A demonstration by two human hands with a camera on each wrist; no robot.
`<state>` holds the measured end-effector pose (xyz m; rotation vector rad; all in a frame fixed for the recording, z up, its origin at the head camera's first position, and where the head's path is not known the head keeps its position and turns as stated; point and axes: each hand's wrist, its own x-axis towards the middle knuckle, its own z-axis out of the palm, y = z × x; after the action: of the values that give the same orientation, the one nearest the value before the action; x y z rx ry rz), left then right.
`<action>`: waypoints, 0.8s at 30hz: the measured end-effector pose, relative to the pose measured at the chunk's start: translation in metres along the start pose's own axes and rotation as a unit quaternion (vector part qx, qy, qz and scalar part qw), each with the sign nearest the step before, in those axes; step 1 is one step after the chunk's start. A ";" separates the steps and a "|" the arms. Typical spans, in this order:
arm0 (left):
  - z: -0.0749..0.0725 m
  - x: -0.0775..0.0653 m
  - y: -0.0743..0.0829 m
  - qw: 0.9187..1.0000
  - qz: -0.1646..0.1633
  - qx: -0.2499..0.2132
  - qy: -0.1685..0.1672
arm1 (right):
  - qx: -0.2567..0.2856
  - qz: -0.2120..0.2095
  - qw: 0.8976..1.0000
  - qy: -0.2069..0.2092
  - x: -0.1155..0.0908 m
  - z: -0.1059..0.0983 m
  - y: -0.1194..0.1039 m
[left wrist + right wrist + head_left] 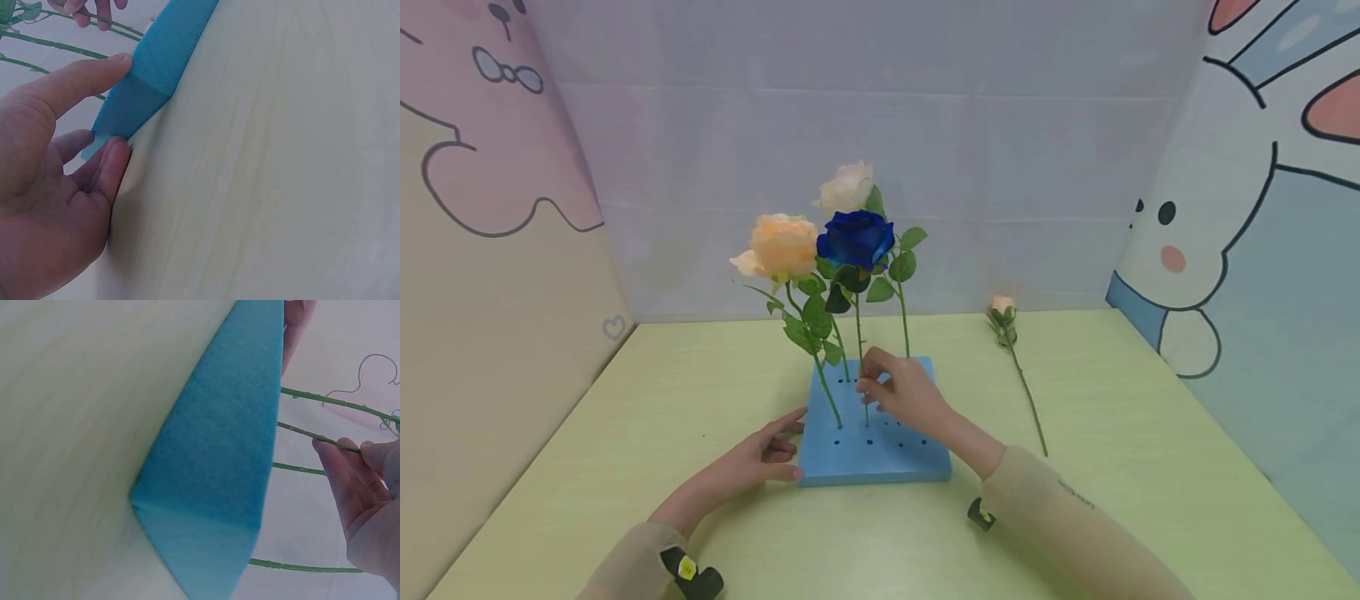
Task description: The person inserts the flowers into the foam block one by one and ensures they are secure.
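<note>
A light-blue foam board (887, 461) with rows of small holes lies on the table, several green stems standing in it. My right hand (910, 393) pinches the thin stem of a blue rose (856, 240) between thumb and fingers, and the lower end of that stem meets the board. In the right wrist view, the pinched stem (300, 430) runs into the board's top face. My left hand (752, 458) rests at the board's left side, fingers loosely extended, its thumb at the near corner. A peach rose (782, 246) leans left, and a cream rose (847, 187) rises behind the blue one.
A single pale peach rose (1002, 305) lies on the table to the right, its long stem pointing toward me. The yellow-green table (700, 375) ends at a pale back wall (700, 150). Walls with cartoon animals stand on both sides.
</note>
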<state>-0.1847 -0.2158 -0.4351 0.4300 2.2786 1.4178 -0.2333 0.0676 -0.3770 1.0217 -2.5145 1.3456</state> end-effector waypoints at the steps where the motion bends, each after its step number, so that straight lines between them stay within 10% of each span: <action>1: 0.000 0.000 0.000 1.000 -0.002 -0.001 0.001 | -0.001 0.001 1.000 -0.001 0.000 0.000 0.000; 24: -0.001 0.002 -0.001 1.000 -0.008 0.003 0.005 | -0.001 -0.006 1.000 -0.008 -0.002 0.002 0.004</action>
<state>-0.1866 -0.2156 -0.4358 0.4071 2.2897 1.4091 -0.2340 0.0683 -0.3820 1.0495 -2.5169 1.3365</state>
